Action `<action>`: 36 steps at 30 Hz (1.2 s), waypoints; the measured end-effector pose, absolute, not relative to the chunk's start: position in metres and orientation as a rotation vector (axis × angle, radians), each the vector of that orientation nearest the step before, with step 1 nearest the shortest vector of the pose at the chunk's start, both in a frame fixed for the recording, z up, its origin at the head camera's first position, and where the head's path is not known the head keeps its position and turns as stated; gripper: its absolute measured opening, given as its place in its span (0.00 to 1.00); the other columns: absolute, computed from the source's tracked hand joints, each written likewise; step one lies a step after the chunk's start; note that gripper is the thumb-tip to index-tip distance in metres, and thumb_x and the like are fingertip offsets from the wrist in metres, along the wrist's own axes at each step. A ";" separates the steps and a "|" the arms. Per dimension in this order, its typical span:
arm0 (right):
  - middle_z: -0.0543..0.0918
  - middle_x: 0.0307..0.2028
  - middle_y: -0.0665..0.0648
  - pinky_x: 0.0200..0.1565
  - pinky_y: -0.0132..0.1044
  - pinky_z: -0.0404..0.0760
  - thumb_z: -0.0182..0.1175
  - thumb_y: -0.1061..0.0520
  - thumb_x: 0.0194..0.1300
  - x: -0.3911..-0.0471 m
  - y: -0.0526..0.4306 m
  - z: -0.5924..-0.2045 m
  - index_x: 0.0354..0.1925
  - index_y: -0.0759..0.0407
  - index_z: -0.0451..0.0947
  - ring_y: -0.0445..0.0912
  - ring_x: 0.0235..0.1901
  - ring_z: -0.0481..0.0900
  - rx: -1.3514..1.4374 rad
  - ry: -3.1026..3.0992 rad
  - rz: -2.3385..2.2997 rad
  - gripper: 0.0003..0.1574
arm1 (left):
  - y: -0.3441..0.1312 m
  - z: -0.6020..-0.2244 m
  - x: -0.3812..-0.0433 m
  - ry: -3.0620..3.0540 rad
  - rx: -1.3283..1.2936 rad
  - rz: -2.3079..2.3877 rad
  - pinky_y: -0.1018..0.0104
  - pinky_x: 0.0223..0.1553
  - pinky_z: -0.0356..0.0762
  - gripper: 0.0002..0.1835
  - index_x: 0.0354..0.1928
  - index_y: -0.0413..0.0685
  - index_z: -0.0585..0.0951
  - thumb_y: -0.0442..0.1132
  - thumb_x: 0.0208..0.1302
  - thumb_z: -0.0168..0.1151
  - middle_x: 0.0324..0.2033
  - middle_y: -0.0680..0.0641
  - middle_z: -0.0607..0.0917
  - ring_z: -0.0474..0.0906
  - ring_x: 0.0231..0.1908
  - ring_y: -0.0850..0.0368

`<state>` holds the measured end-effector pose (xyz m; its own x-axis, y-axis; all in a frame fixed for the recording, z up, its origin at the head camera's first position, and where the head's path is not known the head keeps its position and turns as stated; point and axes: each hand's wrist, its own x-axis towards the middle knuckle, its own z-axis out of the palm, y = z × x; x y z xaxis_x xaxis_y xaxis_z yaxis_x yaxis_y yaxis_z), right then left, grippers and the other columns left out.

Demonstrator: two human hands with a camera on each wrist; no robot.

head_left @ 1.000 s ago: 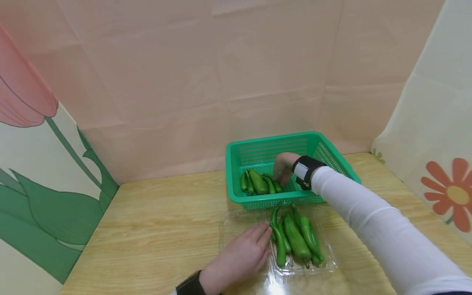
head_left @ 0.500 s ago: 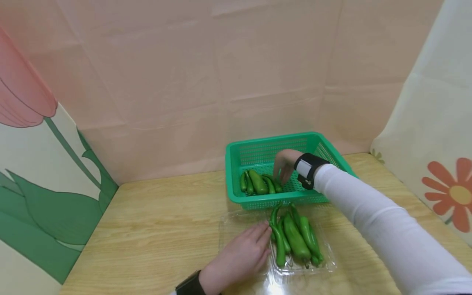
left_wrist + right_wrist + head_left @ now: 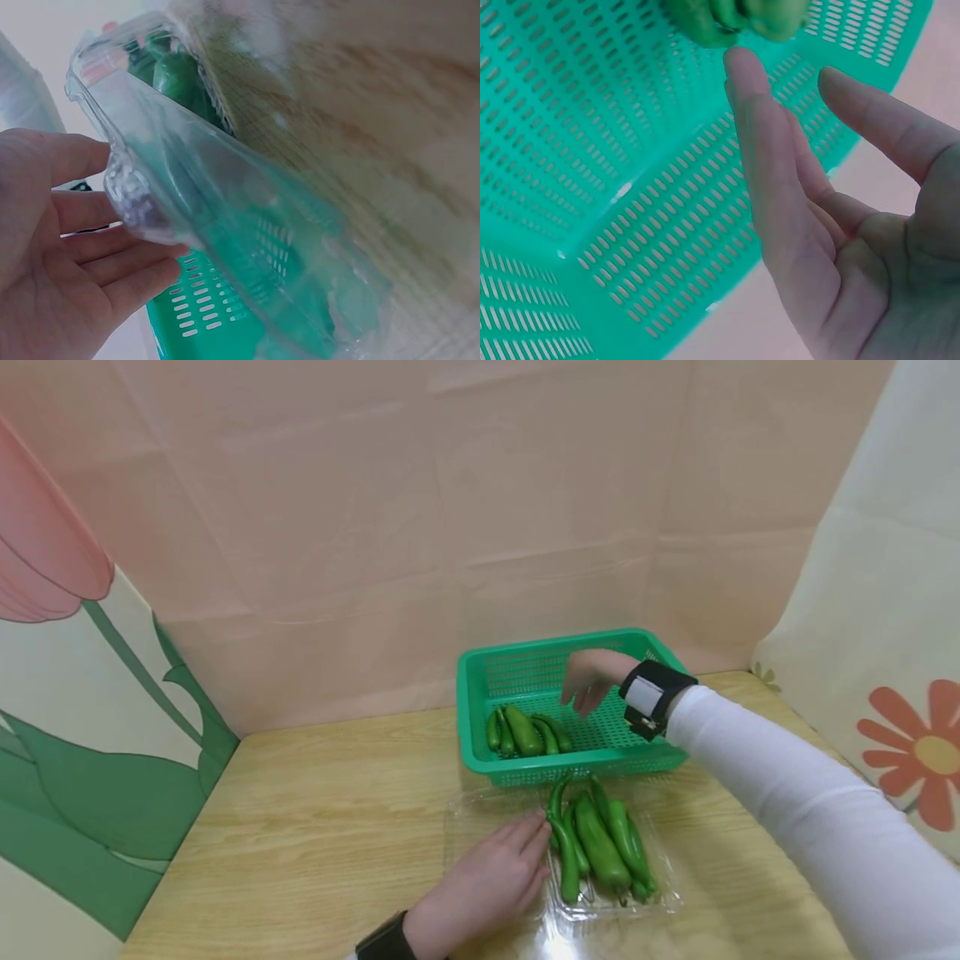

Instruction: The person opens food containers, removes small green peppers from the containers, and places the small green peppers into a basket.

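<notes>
Over the green plastic basket, my right hand holds nothing; its fingers are extended and apart from the peppers. Several green peppers lie at the basket's left side. In front stands a clear plastic clamshell box with several long green peppers in its right half. My left hand lies over the box's left half, fingertips at its middle ridge beside the leftmost pepper. The left wrist view shows the fingers fairly straight against the clear plastic edge. In the right wrist view, the thumb is spread from the fingers.
The wooden table extends to the left of the box and basket. A pink backdrop rises behind the basket. Printed flower sheets stand at both sides, one with a red flower.
My right hand has lifted up from beside the basket's peppers and moved slightly right, its fingers now clear of them. The left hand has stayed in place.
</notes>
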<state>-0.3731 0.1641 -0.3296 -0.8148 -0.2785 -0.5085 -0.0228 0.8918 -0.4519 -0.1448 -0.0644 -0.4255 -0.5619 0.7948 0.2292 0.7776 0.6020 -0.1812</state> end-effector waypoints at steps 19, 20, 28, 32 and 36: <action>0.86 0.30 0.57 0.28 0.36 0.82 0.61 0.55 0.63 -0.317 0.167 -0.289 0.36 0.60 0.81 0.47 0.28 0.83 -0.475 2.670 -0.451 0.08 | -0.067 -0.425 -0.146 -2.506 -1.289 0.071 0.61 0.66 0.66 0.27 0.62 0.37 0.71 0.50 0.71 0.47 0.62 0.38 0.72 0.68 0.64 0.50; 0.86 0.30 0.56 0.28 0.36 0.81 0.61 0.55 0.63 -0.313 0.167 -0.288 0.37 0.60 0.80 0.46 0.27 0.83 -0.495 2.687 -0.438 0.09 | -0.067 -0.425 -0.146 -2.504 -1.289 0.074 0.61 0.66 0.66 0.26 0.62 0.37 0.71 0.49 0.71 0.47 0.62 0.38 0.73 0.69 0.64 0.50; 0.86 0.30 0.51 0.32 0.37 0.82 0.63 0.57 0.60 -0.285 0.173 -0.295 0.39 0.56 0.79 0.42 0.29 0.81 -0.698 2.773 -0.516 0.08 | -0.067 -0.424 -0.146 -2.494 -1.289 0.091 0.62 0.66 0.66 0.26 0.62 0.36 0.71 0.49 0.71 0.47 0.62 0.38 0.73 0.69 0.64 0.50; 0.85 0.32 0.52 0.33 0.38 0.83 0.65 0.58 0.59 -0.271 0.176 -0.297 0.38 0.52 0.79 0.44 0.33 0.82 -0.780 2.821 -0.576 0.07 | -0.067 -0.423 -0.146 -2.509 -1.292 0.086 0.62 0.66 0.67 0.26 0.62 0.36 0.71 0.49 0.72 0.46 0.62 0.38 0.73 0.69 0.64 0.50; 0.84 0.30 0.49 0.34 0.37 0.84 0.65 0.60 0.58 -0.257 0.176 -0.299 0.37 0.51 0.78 0.43 0.32 0.82 -0.859 2.858 -0.649 0.07 | -0.068 -0.422 -0.146 -2.534 -1.288 0.067 0.61 0.67 0.66 0.27 0.62 0.36 0.70 0.49 0.72 0.46 0.63 0.38 0.72 0.69 0.64 0.49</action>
<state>-0.2574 0.1759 -0.2993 -0.8381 -0.5443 0.0373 -0.5070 0.7518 -0.4215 -0.1456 -0.0680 -0.4224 -0.5545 0.7965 0.2412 0.7826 0.5976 -0.1743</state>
